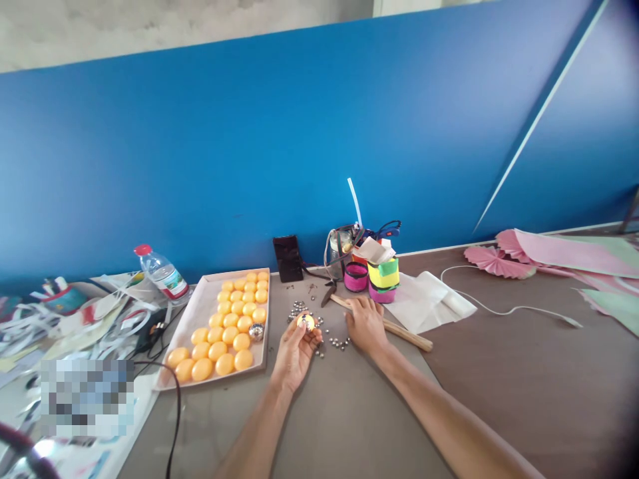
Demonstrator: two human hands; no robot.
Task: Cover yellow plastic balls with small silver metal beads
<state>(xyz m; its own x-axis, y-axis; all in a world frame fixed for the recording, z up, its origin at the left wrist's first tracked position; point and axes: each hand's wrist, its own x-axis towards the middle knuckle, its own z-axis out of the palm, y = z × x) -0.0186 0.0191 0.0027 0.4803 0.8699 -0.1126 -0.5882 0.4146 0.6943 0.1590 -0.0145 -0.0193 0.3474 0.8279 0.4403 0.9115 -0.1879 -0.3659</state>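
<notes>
My left hand is closed round a small yellow-orange ball with dark and shiny spots on its upper side. Beside the fingers, several small shiny metal beads lie scattered on the grey table. My right hand rests palm down over the wooden handle of a hammer, its fingers curled across it. The hammer's dark head points left, towards the beads. Left of my hands, a shallow white tray holds several plain orange balls and one silvery studded ball.
A black phone leans on the blue partition. Near it stand a glass jar and pink and yellow tape rolls. A bottle and tangled white strips lie left; pink paper and a white cable lie right.
</notes>
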